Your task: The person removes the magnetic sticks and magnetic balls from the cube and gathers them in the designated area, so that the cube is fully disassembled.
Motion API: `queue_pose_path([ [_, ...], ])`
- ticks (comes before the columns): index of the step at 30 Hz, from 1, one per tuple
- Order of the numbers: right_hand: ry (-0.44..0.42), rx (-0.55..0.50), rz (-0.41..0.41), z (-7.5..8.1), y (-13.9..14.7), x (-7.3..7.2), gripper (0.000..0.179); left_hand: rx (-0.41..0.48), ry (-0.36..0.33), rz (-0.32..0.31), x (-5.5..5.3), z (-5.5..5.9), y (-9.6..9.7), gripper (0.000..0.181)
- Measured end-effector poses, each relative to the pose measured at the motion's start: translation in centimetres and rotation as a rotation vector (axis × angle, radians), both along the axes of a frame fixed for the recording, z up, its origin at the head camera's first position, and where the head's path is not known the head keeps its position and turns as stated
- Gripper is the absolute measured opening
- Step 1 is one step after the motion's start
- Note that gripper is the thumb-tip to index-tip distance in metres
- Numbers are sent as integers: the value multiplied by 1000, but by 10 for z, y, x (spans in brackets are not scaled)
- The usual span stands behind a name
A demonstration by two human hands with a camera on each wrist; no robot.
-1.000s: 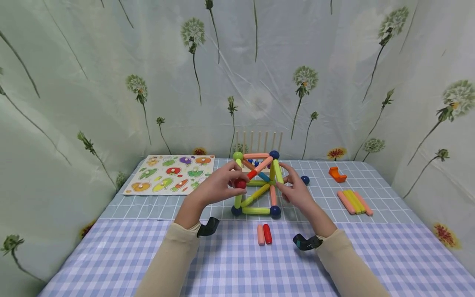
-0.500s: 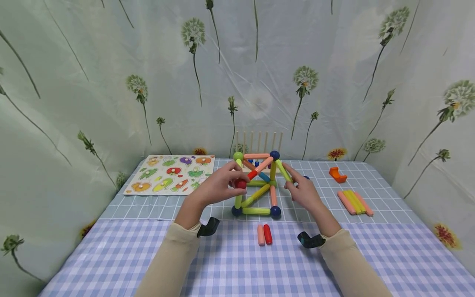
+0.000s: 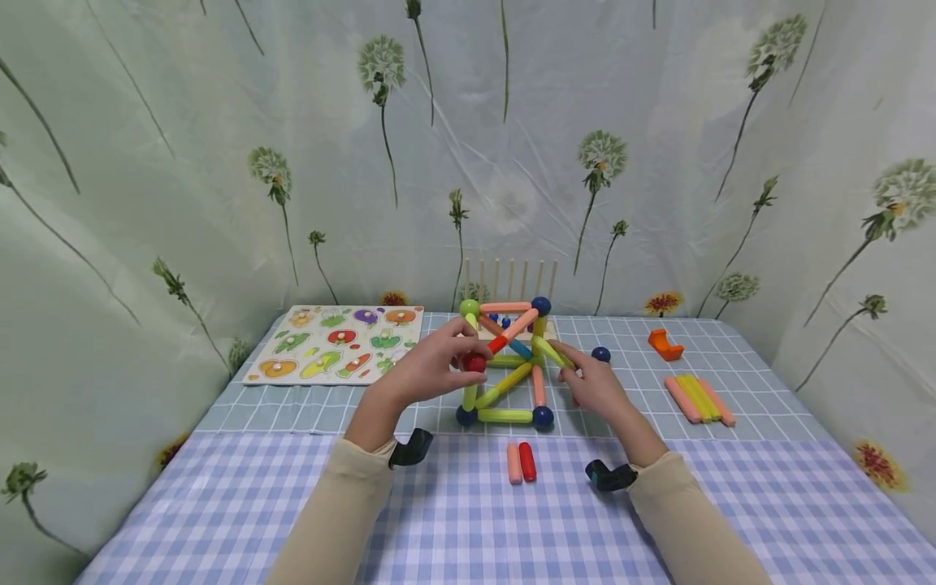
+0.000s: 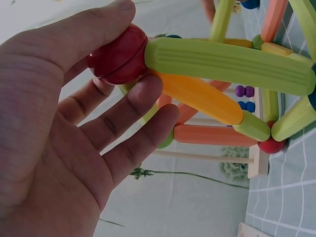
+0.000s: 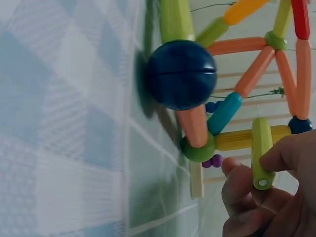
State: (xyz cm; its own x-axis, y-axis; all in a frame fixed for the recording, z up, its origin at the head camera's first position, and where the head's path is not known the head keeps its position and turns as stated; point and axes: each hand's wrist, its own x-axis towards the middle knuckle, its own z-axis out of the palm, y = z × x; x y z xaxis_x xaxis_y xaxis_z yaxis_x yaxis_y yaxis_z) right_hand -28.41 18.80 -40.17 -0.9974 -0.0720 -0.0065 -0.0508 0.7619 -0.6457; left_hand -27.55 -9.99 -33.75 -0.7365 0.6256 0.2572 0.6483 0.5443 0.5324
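In the head view my left hand (image 3: 431,361) pinches a red ball (image 3: 474,362) at the near upper left corner of a frame of coloured sticks and balls. In the left wrist view that ball (image 4: 118,55) meets the end of an upright light green stick (image 4: 227,65). My right hand (image 3: 595,386) pinches a loose light green stick (image 3: 553,353) at the frame's right side. Its lit end face shows in the right wrist view, where the stick (image 5: 261,153) crosses in front of a yellow upright (image 5: 234,140). Whether it touches the frame I cannot tell. A navy ball (image 3: 543,417) forms the near lower right corner.
A pink stick (image 3: 515,463) and a red stick (image 3: 527,461) lie in front. To the right are a loose navy ball (image 3: 601,354), an orange curved block (image 3: 665,345) and several sticks (image 3: 699,397). A vegetable puzzle board (image 3: 332,345) lies left; a pegged rack (image 3: 510,280) stands behind.
The green stick in my right hand has come away from the upper navy ball and now slants more, its far end lower. My right hand moved slightly right. My left hand stays put.
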Motion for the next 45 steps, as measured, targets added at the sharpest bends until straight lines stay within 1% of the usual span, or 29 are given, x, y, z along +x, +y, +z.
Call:
queue_pose_path([
  [4, 36, -38, -27, 4, 3, 1, 52, 7, 7, -5, 0, 0, 0, 23],
  [9, 120, -111, -58, 12, 6, 2, 40, 7, -5, 1, 1, 1, -1, 23],
  [11, 135, -156, -57, 15, 7, 3, 33, 7, -10, 5, 1, 1, -1, 23],
  [13, 125, -201, -33, 17, 9, 3, 29, 8, -11, 5, 0, -1, -2, 23],
  [16, 60, -265, 53, 22, 12, 5, 29, 8, -6, 5, 0, -2, -2, 23],
  [18, 2, -276, 146, 26, 15, 7, 32, 8, -4, 2, 0, -2, -2, 23],
  [20, -68, -259, 249, 30, 17, 9, 31, 7, -1, 3, 1, -2, -2, 23],
  [23, -172, -194, 392, 32, 17, 12, 32, 8, 2, 4, 1, -2, -1, 23],
  [26, -250, -144, 475, 30, 17, 13, 31, 4, 3, 8, 1, -1, 0, 23],
  [28, -273, -121, 498, 29, 17, 13, 31, 2, 5, 10, 1, -1, 0, 23],
  [31, -274, -92, 500, 29, 22, 11, 29, -2, 7, 11, 1, 0, 0, 23],
  [33, -272, -68, 478, 30, 27, 9, 28, 0, 7, 10, 1, 0, 0, 23],
  [36, -250, -22, 413, 30, 38, 7, 25, 2, 6, 6, 2, 2, 1, 23],
  [40, -219, 15, 298, 29, 56, 6, 21, 3, 3, 5, 2, 2, 1, 23],
  [42, -212, 3, 256, 30, 66, 6, 20, 2, 2, 5, 2, 2, 1, 23],
  [45, -191, -29, 219, 33, 80, 7, 20, -1, 4, 6, 2, 1, 1, 23],
])
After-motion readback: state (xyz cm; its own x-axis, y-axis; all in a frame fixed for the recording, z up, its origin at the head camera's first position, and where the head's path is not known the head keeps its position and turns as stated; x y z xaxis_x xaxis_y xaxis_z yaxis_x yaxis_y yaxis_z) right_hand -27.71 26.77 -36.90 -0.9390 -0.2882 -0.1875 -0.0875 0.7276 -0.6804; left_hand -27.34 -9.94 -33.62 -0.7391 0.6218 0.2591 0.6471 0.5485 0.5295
